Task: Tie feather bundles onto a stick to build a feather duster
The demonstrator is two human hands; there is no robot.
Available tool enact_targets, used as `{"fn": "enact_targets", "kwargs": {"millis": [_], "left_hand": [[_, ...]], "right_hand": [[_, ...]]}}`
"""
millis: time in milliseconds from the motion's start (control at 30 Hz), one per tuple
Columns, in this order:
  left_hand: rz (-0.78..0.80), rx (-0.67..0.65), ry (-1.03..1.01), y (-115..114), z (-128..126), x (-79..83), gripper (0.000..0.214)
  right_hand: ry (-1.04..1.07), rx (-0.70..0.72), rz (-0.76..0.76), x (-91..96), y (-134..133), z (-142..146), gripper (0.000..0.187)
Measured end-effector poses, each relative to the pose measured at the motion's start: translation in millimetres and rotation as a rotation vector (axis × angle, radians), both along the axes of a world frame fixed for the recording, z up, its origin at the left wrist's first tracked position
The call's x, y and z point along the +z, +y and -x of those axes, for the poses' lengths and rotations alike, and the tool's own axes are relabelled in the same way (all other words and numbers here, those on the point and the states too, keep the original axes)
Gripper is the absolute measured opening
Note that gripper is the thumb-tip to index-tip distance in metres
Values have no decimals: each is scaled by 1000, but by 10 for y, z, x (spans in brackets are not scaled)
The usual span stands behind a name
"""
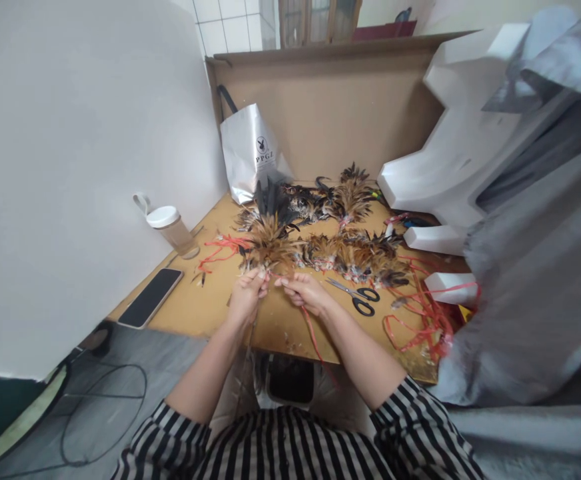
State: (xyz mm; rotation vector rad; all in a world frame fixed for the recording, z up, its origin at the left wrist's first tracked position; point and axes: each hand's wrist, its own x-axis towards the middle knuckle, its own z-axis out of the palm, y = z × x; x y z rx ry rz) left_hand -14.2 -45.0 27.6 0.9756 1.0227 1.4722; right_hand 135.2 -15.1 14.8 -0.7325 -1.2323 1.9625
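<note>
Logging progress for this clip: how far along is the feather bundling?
Done: several brown feather bundles lie on the tan table. In hand: left hand and right hand pinch another bundle, thin red string trailing. Left: loose red strings lie by the black-handled scissors.

One head-worn camera faces forward and down, close above the left hand (247, 298) and right hand (306, 293) at the table (200, 310).
</note>
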Motion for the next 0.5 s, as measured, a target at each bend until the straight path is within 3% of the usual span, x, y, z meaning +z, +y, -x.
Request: {"fn": "enact_targets", "kwargs": {"millis": [167, 233, 367, 500], "left_hand": [[-87, 162, 235, 16, 56, -101, 20], [-149, 227, 327, 3, 63, -117, 23], [-300, 233, 566, -49, 120, -77, 24], [-437, 143, 883, -108, 266, 35, 29]], "right_hand": [[-175, -271, -516, 103, -172, 150, 20], [-221, -325, -655, 157, -271, 223, 19], [-329, -290, -813, 317, -389, 254, 23], [-617, -203, -1040, 633, -397, 116, 22]]}}
